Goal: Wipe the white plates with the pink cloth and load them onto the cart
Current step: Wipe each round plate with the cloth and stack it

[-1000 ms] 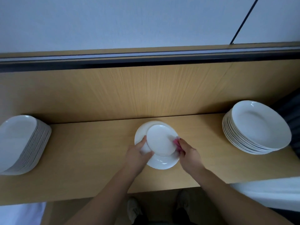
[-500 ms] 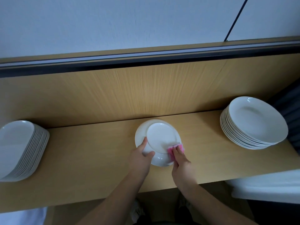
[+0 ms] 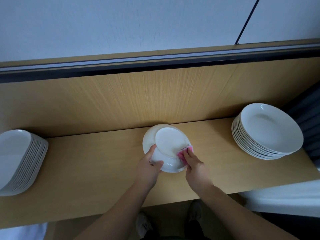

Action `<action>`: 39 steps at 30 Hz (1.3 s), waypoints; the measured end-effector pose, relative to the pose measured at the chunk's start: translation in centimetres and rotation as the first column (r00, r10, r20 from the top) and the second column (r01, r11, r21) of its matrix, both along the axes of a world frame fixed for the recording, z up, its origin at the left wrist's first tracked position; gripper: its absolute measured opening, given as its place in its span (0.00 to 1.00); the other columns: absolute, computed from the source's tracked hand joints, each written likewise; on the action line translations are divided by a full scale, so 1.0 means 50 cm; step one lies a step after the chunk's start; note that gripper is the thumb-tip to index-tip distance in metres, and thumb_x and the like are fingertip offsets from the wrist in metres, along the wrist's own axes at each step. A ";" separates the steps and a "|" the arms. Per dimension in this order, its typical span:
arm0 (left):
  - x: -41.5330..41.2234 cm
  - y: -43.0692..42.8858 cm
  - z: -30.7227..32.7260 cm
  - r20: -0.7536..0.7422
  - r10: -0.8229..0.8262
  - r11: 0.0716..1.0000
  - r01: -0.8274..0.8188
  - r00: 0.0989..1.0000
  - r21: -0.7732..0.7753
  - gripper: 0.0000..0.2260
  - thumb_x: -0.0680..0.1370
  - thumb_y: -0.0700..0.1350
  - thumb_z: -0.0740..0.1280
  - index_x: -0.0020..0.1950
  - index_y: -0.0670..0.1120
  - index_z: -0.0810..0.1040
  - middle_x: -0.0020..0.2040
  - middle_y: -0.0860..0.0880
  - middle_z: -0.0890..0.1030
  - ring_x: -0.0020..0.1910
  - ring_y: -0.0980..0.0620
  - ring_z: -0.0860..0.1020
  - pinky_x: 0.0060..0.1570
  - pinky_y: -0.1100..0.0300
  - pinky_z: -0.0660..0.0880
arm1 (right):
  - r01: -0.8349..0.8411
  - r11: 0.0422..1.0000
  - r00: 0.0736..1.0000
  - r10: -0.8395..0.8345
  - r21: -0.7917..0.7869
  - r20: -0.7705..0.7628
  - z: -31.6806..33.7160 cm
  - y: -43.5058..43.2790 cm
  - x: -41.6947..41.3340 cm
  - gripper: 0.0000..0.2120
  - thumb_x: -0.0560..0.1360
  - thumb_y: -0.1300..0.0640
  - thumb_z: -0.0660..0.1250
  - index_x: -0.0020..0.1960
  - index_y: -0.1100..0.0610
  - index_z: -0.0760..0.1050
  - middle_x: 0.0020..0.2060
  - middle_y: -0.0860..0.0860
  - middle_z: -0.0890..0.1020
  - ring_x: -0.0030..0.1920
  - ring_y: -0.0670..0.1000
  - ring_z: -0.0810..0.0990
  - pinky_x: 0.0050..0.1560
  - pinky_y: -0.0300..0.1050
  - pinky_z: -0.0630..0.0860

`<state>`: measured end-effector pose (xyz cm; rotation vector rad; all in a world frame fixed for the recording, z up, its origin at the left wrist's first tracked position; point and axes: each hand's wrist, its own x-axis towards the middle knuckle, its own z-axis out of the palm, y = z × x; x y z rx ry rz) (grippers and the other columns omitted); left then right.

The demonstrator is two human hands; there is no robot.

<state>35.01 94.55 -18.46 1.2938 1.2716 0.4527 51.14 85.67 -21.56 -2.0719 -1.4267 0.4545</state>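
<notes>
One white plate (image 3: pixel 170 142) is hovering over the counter's (image 3: pixel 86 170) middle. The left hand (image 3: pixel 149 168) is gripping its near-left rim, and the right hand (image 3: pixel 195 167) is clutching one pink cloth (image 3: pixel 181 155) against its near-right side. Two stacks are sitting at the ends: left stack (image 3: pixel 17 161), right stack (image 3: pixel 266 132).

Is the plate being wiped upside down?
Yes, upside down: the plate shows its flat base upward, sloping side visible below it.
</notes>
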 end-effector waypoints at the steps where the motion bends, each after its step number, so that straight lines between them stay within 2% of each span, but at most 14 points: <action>1: 0.002 -0.002 -0.003 0.002 -0.010 1.000 0.010 1.000 -0.002 0.28 0.76 0.38 0.67 0.75 0.54 0.65 0.66 0.50 0.71 0.60 0.49 0.74 0.47 0.57 0.82 | -0.023 1.000 0.999 0.022 0.019 0.036 0.000 -0.011 -0.018 0.32 0.66 0.77 0.70 0.66 0.56 0.74 0.66 0.58 0.75 0.63 0.60 0.77 0.53 0.53 0.80; 4: 0.005 -0.007 -0.006 0.020 0.003 0.999 -0.002 1.000 -0.041 0.29 0.77 0.37 0.67 0.75 0.52 0.64 0.68 0.50 0.70 0.63 0.48 0.73 0.50 0.56 0.81 | -0.100 0.995 0.993 0.100 -0.013 0.063 0.012 -0.045 -0.028 0.33 0.64 0.76 0.73 0.67 0.59 0.74 0.65 0.57 0.76 0.56 0.60 0.81 0.45 0.52 0.83; 8: -0.004 -0.006 -0.014 -0.103 -0.019 0.998 0.025 0.995 0.058 0.28 0.76 0.41 0.69 0.74 0.54 0.66 0.62 0.52 0.75 0.58 0.52 0.75 0.56 0.51 0.78 | -0.121 0.989 0.981 0.106 0.085 0.160 0.039 -0.010 0.032 0.27 0.66 0.73 0.67 0.64 0.62 0.77 0.65 0.58 0.76 0.59 0.61 0.80 0.50 0.55 0.81; 11: 0.000 -0.008 -0.011 -0.174 -0.061 0.993 0.077 0.983 0.087 0.28 0.76 0.42 0.69 0.74 0.56 0.66 0.60 0.53 0.76 0.56 0.52 0.76 0.57 0.52 0.77 | -0.347 0.937 0.905 0.345 -0.037 0.250 0.042 0.039 0.054 0.30 0.65 0.73 0.72 0.66 0.60 0.76 0.68 0.58 0.73 0.65 0.60 0.75 0.54 0.54 0.80; 14: 0.005 -0.006 -0.010 -0.224 -0.103 0.984 0.133 0.969 0.119 0.27 0.77 0.43 0.68 0.74 0.56 0.65 0.61 0.51 0.77 0.54 0.52 0.77 0.57 0.53 0.77 | -0.522 0.838 0.816 0.545 -0.160 0.193 0.017 0.062 0.057 0.29 0.72 0.72 0.64 0.71 0.58 0.69 0.75 0.56 0.62 0.76 0.54 0.53 0.72 0.61 0.61; 16: 0.006 -0.003 -0.009 -0.239 -0.107 0.982 0.141 0.965 0.127 0.27 0.77 0.43 0.67 0.74 0.56 0.65 0.58 0.49 0.78 0.52 0.52 0.78 0.56 0.54 0.77 | -0.524 0.834 0.824 0.548 -0.174 0.145 0.024 0.084 0.059 0.26 0.77 0.70 0.59 0.73 0.57 0.66 0.76 0.54 0.56 0.74 0.50 0.44 0.77 0.54 0.49; 18: 0.010 -0.003 -0.005 -0.279 -0.131 0.973 0.178 0.951 0.148 0.26 0.78 0.44 0.66 0.75 0.55 0.64 0.54 0.48 0.79 0.49 0.51 0.78 0.54 0.57 0.76 | -0.535 0.817 0.815 0.566 -0.214 0.123 0.037 0.116 0.058 0.25 0.80 0.67 0.56 0.76 0.55 0.62 0.77 0.52 0.51 0.76 0.51 0.41 0.77 0.49 0.42; 21: 0.016 -0.010 0.002 -0.308 -0.136 0.969 0.191 0.942 0.157 0.26 0.79 0.45 0.65 0.75 0.56 0.63 0.52 0.49 0.79 0.48 0.54 0.76 0.51 0.63 0.73 | -0.536 0.801 0.796 0.585 -0.266 0.159 0.049 0.167 0.061 0.24 0.81 0.62 0.56 0.76 0.53 0.61 0.78 0.53 0.54 0.78 0.54 0.48 0.76 0.50 0.46; 23: 0.015 -0.013 0.004 -0.295 -0.108 0.979 0.153 0.949 0.136 0.26 0.79 0.46 0.66 0.75 0.57 0.63 0.52 0.50 0.78 0.47 0.55 0.75 0.49 0.66 0.71 | -0.493 0.807 0.798 0.568 -0.325 0.200 0.048 0.186 0.075 0.24 0.81 0.62 0.56 0.76 0.49 0.61 0.78 0.49 0.54 0.78 0.51 0.49 0.74 0.47 0.45; 26: 0.012 -0.011 0.006 -0.251 -0.082 0.988 0.112 0.964 0.107 0.25 0.78 0.46 0.66 0.74 0.57 0.65 0.55 0.52 0.76 0.51 0.54 0.76 0.53 0.63 0.74 | -0.451 0.842 0.849 0.507 -0.296 0.149 0.030 0.186 0.103 0.25 0.81 0.63 0.55 0.75 0.46 0.62 0.78 0.46 0.54 0.78 0.48 0.50 0.74 0.46 0.44; 31: 0.014 -0.004 0.004 -0.166 -0.042 0.996 0.055 0.985 0.072 0.24 0.78 0.42 0.67 0.73 0.55 0.68 0.64 0.53 0.72 0.60 0.51 0.73 0.62 0.54 0.75 | -0.397 0.889 0.899 0.427 -0.228 0.100 0.012 0.116 0.125 0.25 0.78 0.68 0.60 0.71 0.50 0.70 0.75 0.50 0.64 0.76 0.56 0.58 0.74 0.62 0.56; 34: 0.015 -0.004 -0.002 -0.148 -0.037 0.995 0.050 0.988 0.083 0.24 0.77 0.42 0.68 0.72 0.55 0.69 0.67 0.53 0.72 0.62 0.52 0.72 0.62 0.55 0.74 | -0.483 0.865 0.849 0.500 -0.135 0.171 0.028 0.057 0.097 0.29 0.64 0.74 0.73 0.64 0.58 0.78 0.67 0.58 0.75 0.70 0.60 0.69 0.68 0.62 0.64; 36: 0.018 -0.003 -0.003 -0.160 -0.038 0.995 0.052 0.986 0.083 0.25 0.77 0.43 0.68 0.73 0.56 0.68 0.68 0.52 0.72 0.62 0.51 0.72 0.61 0.54 0.75 | -0.553 0.823 0.807 0.568 -0.130 0.160 0.031 0.039 0.086 0.30 0.63 0.74 0.73 0.63 0.59 0.78 0.66 0.58 0.75 0.71 0.57 0.64 0.66 0.57 0.62; 39: 0.022 -0.008 0.003 -0.089 0.011 0.994 -0.001 0.996 0.105 0.31 0.75 0.43 0.71 0.75 0.54 0.63 0.65 0.53 0.74 0.60 0.52 0.75 0.57 0.54 0.77 | -0.527 0.841 0.843 0.535 -0.125 0.047 0.056 0.049 0.105 0.23 0.79 0.67 0.62 0.72 0.54 0.69 0.72 0.44 0.61 0.73 0.43 0.52 0.74 0.42 0.53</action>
